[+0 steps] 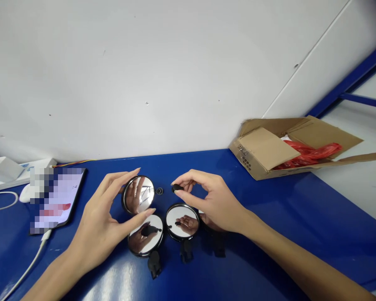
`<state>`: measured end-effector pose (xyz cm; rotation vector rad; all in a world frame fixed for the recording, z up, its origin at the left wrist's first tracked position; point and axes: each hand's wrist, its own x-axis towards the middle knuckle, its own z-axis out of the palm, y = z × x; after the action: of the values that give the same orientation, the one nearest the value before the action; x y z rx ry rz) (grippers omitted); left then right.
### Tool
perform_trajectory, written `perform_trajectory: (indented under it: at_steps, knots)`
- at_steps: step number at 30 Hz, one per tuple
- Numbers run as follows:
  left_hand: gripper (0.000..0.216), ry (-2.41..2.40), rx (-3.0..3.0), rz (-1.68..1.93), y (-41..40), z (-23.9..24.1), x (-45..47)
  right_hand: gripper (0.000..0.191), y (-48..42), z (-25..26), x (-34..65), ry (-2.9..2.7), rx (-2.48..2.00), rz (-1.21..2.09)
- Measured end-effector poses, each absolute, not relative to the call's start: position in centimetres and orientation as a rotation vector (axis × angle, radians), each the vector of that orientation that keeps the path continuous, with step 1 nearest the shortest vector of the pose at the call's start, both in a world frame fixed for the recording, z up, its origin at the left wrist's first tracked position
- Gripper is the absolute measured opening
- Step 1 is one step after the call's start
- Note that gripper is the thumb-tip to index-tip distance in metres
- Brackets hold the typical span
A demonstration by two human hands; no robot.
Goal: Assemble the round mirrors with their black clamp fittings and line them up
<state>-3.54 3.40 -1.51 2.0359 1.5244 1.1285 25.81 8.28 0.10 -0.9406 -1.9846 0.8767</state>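
Observation:
My left hand (105,217) holds a small round black-rimmed mirror (138,195) upright between thumb and fingertips, a little above the blue table. My right hand (211,200) pinches a small black part (176,188) between thumb and forefinger, just right of that mirror. A tiny black ring-shaped piece (159,191) lies on the table between the two hands. Two more round mirrors lie flat below the hands: one (146,240) under my left thumb and one (182,222) under my right hand, each with a black mount at its lower edge.
A phone (58,200) with a white cable lies at the left, beside a white mouse-like object (26,193) and a white power strip (6,171). An open cardboard box (269,152) with red plastic inside stands at the back right. A white wall closes the back.

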Motion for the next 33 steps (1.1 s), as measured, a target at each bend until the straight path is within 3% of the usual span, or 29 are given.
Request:
perform_trajectory:
  at_steps: [12, 20, 33]
  knots:
    - [0.069, 1.491, 2.113, 1.171, 2.5, -1.3, -2.9, 0.017, 7.6, -0.4, 25.5, -2.055, -0.708, 0.814]
    - [0.062, 1.343, 1.844, 1.053, 2.3, -0.9, -2.3, 0.016, 6.8, -0.4, 24.8, -1.945, -0.724, 0.987]
    - [0.060, 1.431, 1.702, 1.214, 1.2, -0.3, -0.8, 0.020, 6.2, 0.2, 24.8, -1.984, -0.686, 0.805]
